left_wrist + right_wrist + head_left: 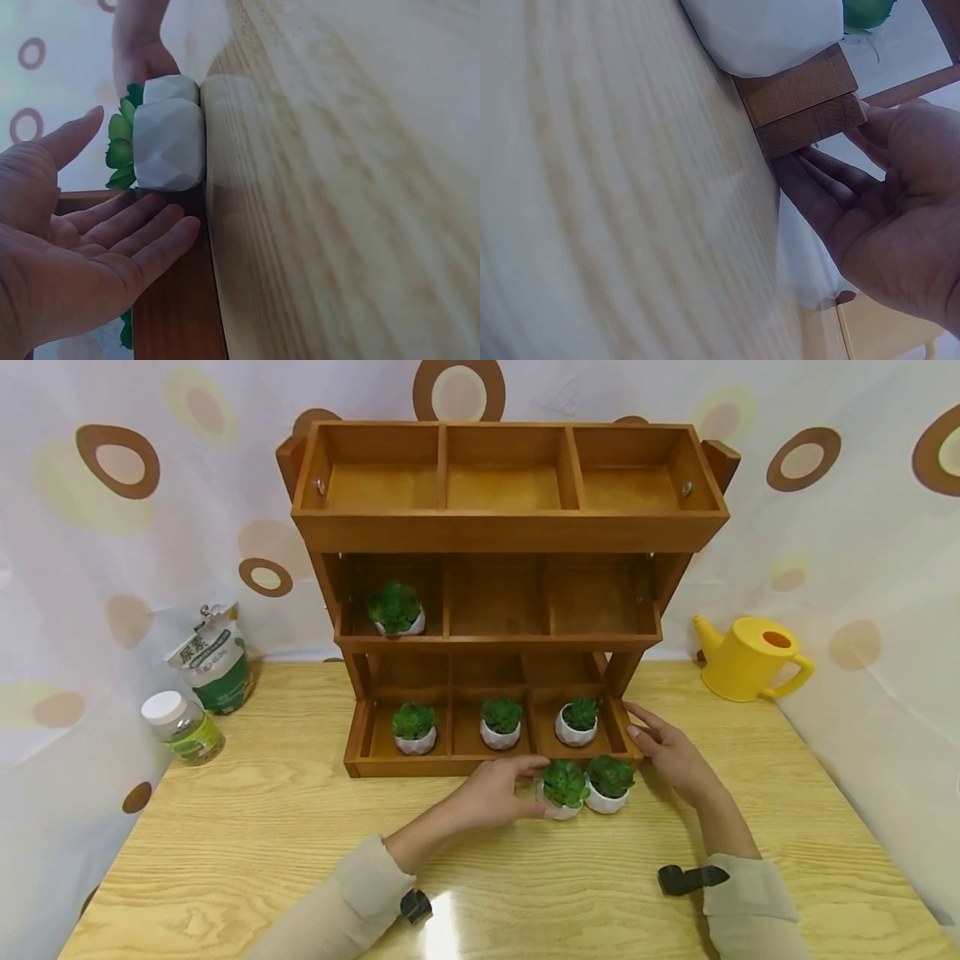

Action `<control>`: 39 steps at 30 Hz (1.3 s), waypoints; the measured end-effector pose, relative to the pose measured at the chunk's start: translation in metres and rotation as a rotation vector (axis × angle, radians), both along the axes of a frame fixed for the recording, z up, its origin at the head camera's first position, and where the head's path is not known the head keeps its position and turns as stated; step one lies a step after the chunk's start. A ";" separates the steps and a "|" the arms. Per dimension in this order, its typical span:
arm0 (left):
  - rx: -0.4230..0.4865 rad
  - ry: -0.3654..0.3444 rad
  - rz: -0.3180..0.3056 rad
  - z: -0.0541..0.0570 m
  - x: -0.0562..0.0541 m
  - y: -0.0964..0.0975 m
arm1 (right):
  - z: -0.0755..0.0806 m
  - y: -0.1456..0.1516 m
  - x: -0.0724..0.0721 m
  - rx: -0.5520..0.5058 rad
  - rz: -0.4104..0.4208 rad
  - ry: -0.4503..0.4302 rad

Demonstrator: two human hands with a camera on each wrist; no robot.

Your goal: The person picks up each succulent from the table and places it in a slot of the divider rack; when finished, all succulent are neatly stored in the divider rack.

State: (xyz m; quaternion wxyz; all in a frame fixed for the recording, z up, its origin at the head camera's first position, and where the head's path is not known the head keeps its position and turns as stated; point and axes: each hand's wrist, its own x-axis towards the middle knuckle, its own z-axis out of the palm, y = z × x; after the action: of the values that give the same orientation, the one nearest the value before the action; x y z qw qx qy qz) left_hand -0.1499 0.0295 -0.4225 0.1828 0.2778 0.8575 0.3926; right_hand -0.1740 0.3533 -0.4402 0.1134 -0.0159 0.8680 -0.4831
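My left hand (495, 792) reaches around the left side of a potted succulent (564, 787) in a white faceted pot, in front of the shelf. In the left wrist view its thumb stands apart from the leaves, and the extended fingers (142, 225) lie beside the white pot (171, 146). A second potted succulent (609, 781) sits directly to the right. My right hand (673, 764) is at the right end of the wooden shelf's bottom tier (420, 767); in the right wrist view its straight fingers (817, 191) touch the end board (810, 124).
Three potted succulents, one being the middle plant (500, 723), occupy the bottom tier's compartments. Another succulent (397, 610) sits middle tier, left. A yellow watering can (742, 660) stands right; a lidded jar (183, 729) and a green-white pouch (217, 664) stand left.
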 end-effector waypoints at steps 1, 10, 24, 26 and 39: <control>0.001 -0.005 0.000 -0.001 -0.001 0.001 | 0.000 0.000 0.000 -0.003 -0.001 -0.001; 0.010 -0.083 -0.006 -0.005 -0.011 0.012 | 0.002 -0.001 0.000 0.014 -0.014 -0.015; -0.048 -0.045 -0.093 -0.009 -0.013 0.021 | 0.001 0.000 0.000 0.006 -0.017 -0.024; -0.055 -0.037 -0.104 -0.009 -0.014 0.022 | 0.001 0.000 0.001 0.009 -0.018 -0.023; -0.093 0.011 -0.115 -0.009 -0.015 0.027 | 0.001 -0.002 0.000 0.019 -0.013 -0.014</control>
State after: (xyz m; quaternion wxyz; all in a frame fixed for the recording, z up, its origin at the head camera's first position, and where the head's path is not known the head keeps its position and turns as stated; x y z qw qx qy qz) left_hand -0.1645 0.0561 -0.4318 0.2131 0.3200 0.8584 0.3395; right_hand -0.1741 0.3517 -0.4396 0.1164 -0.0056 0.8719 -0.4757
